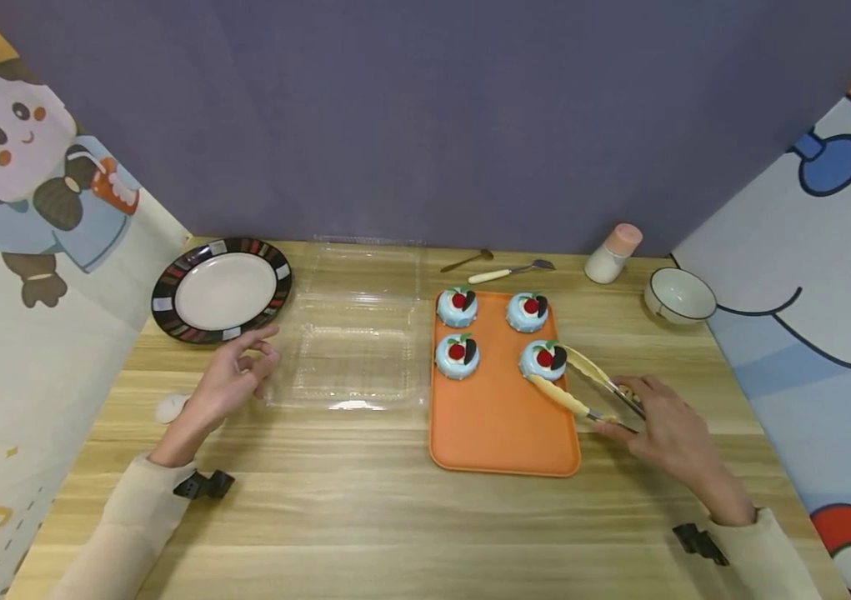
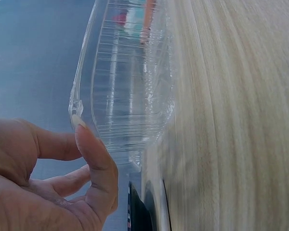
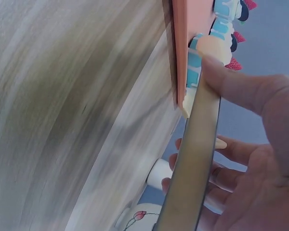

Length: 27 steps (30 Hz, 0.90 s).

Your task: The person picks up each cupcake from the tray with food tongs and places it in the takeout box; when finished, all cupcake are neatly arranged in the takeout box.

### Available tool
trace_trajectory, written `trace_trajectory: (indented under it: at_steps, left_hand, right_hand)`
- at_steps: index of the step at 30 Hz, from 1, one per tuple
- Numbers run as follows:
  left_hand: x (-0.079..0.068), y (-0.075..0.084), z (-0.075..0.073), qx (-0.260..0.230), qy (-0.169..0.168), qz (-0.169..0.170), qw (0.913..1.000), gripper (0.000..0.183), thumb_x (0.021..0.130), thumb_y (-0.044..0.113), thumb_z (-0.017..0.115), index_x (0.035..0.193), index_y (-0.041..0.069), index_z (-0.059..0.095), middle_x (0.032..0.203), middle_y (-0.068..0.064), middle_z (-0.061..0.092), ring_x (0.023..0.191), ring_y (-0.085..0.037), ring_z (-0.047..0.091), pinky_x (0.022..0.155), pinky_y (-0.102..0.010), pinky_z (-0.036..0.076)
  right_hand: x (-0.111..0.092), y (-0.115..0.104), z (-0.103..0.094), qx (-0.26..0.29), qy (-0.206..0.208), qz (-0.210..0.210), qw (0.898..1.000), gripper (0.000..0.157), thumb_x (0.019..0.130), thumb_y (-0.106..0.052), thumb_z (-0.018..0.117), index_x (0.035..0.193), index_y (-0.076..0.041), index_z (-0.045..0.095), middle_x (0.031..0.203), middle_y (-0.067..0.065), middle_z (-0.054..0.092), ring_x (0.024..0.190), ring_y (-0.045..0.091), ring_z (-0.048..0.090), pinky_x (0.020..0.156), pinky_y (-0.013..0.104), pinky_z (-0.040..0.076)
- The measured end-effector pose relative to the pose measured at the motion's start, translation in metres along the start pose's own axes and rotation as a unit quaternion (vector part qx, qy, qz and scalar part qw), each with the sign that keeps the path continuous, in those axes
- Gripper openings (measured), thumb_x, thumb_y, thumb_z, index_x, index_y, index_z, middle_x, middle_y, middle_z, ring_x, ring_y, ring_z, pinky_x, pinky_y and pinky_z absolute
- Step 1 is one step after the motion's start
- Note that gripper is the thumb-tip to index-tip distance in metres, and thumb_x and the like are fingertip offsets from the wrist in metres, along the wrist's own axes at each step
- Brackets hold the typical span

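My right hand [image 1: 668, 433] grips a pair of tongs [image 3: 192, 159] with cream tips. Those tips straddle a blue cupcake-like cake [image 1: 543, 361] at the right of an orange tray [image 1: 503, 425]. This cake has a red berry, a dark cookie piece and a green leaf on top. Three similar cakes, such as the front left one [image 1: 457, 357], sit on the same tray. My left hand [image 1: 233, 375] is at the left side of a clear plastic box [image 1: 353, 362], whose lid [image 1: 365, 267] lies folded back. In the left wrist view, a fingertip [image 2: 82, 126] is right at the box's rim corner.
A dark-rimmed plate [image 1: 162, 292] stands behind my left hand. Small utensils, among them a cream-handled one [image 1: 490, 276], lie behind the tray. At the back right are a pink-capped shaker [image 1: 608, 262] and a white bowl [image 1: 680, 300]. A white object [image 1: 171, 407] lies by my left wrist.
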<state>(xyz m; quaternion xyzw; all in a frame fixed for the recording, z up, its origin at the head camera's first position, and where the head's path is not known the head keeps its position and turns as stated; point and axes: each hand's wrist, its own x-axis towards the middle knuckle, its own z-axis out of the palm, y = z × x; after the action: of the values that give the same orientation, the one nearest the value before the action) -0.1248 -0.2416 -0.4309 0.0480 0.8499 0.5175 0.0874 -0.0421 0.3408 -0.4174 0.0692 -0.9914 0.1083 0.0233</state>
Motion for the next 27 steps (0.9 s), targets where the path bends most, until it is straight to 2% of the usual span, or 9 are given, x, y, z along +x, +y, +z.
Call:
trace_trajectory:
  at_steps: [6, 10, 15, 22, 27]
  left_hand:
    - [0.000, 0.001, 0.000, -0.002, 0.003, 0.005, 1.0000, 0.049, 0.101, 0.011, 0.052, 0.148, 0.003, 0.039, 0.114, -0.019, 0.049, 0.065, -0.007, 0.052, 0.049, -0.032, 0.055]
    - [-0.001, 0.001, 0.000, -0.004, 0.004, 0.006, 1.0000, 0.049, 0.101, 0.011, 0.052, 0.148, 0.003, 0.039, 0.113, -0.019, 0.049, 0.066, -0.007, 0.052, 0.049, -0.032, 0.055]
    - [-0.001, 0.000, 0.000, -0.004, 0.005, 0.004, 1.0000, 0.049, 0.102, 0.012, 0.052, 0.148, 0.003, 0.039, 0.113, -0.019, 0.049, 0.066, -0.007, 0.053, 0.049, -0.032, 0.055]
    - [-0.002, 0.000, 0.000, -0.007, 0.004, -0.003, 1.0000, 0.049, 0.102, 0.011, 0.051, 0.149, 0.004, 0.039, 0.114, -0.019, 0.049, 0.067, -0.008, 0.053, 0.049, -0.032, 0.055]
    - [0.000, 0.000, 0.001, 0.000, 0.002, -0.002, 1.0000, 0.049, 0.102, 0.012, 0.052, 0.148, 0.004, 0.039, 0.114, -0.018, 0.049, 0.066, -0.008, 0.054, 0.049, -0.032, 0.055]
  right_hand:
    - [0.001, -0.001, 0.000, -0.015, 0.017, -0.005, 1.000, 0.075, 0.075, -0.052, 0.080, 0.132, -0.008, 0.057, 0.118, 0.022, 0.060, 0.091, 0.042, 0.064, 0.049, 0.042, 0.049]
    - [0.004, -0.002, 0.000, -0.028, 0.043, -0.016, 0.999, 0.074, 0.073, -0.049, 0.082, 0.132, -0.010, 0.058, 0.113, 0.019, 0.062, 0.078, 0.033, 0.062, 0.043, 0.030, 0.039]
    - [0.012, -0.009, -0.003, -0.028, 0.080, -0.035, 0.996, 0.071, 0.073, -0.044, 0.084, 0.132, -0.014, 0.059, 0.106, 0.015, 0.061, 0.064, 0.022, 0.052, 0.041, 0.025, 0.031]
    - [0.029, -0.037, -0.015, -0.024, 0.104, -0.064, 0.992, 0.072, 0.072, -0.043, 0.085, 0.133, -0.017, 0.058, 0.110, 0.007, 0.060, 0.071, 0.020, 0.054, 0.041, 0.024, 0.033]
    - [0.046, -0.064, -0.021, -0.036, 0.119, -0.110, 0.986, 0.074, 0.071, -0.047, 0.084, 0.134, -0.019, 0.058, 0.109, 0.003, 0.060, 0.072, 0.016, 0.055, 0.040, 0.019, 0.030]
